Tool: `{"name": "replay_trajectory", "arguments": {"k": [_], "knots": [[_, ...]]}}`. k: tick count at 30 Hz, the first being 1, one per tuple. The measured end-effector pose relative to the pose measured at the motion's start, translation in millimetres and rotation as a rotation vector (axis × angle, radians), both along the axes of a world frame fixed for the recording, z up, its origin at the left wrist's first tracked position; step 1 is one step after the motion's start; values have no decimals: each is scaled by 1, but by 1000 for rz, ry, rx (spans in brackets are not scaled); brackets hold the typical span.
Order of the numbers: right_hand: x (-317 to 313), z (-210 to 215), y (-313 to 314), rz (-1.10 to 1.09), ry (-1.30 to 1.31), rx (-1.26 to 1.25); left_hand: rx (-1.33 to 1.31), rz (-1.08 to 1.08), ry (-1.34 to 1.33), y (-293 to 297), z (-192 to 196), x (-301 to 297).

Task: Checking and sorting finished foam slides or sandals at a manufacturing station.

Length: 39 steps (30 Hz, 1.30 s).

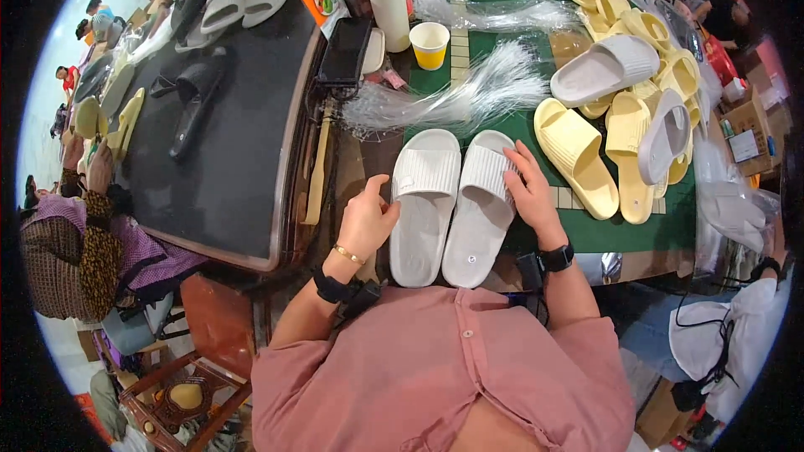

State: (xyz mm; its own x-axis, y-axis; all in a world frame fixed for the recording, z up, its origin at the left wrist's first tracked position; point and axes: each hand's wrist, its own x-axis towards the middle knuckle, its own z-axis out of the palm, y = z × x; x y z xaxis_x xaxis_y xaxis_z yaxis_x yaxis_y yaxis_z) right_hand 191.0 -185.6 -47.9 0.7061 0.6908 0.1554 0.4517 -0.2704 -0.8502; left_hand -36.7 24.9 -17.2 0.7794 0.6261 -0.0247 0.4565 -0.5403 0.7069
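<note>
A pair of light grey slide slippers lies side by side in front of me, toes pointing away: the left slipper (pixel 419 218) and the right slipper (pixel 479 226), both with ribbed straps. My left hand (pixel 368 222) is beside the left slipper's outer edge, thumb and fingers apart, holding nothing; whether it touches the slipper I cannot tell. Against the outer side of the right slipper's strap, my right hand (pixel 533 192) has its fingers spread, with fingertips at the strap. Just beyond the slippers lies a bundle of clear plastic strands (pixel 469 92).
Yellow and grey slippers (pixel 578 151) are piled to the right on the green mat (pixel 578 238). A paper cup (pixel 430 46), a white bottle (pixel 386 4) and a phone (pixel 344 50) stand or lie beyond. On the left, a dark table (pixel 239 167) holds a black slipper (pixel 199 100). Other people work nearby.
</note>
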Motion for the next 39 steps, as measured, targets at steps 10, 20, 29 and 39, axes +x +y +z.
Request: {"name": "replay_trajectory", "arguments": {"k": [10,20,29,39], "knots": [[9,33,30,92,-222,-41,139,-17,17,0,26,8],[-4,30,66,85,-183,-286,202,-309,-150,-9,21,104],[-12,33,72,103,-22,-52,155,-269,41,-3,-24,146],[-7,12,71,-69,-75,21,-54,-156,-306,-7,-20,137]]}}
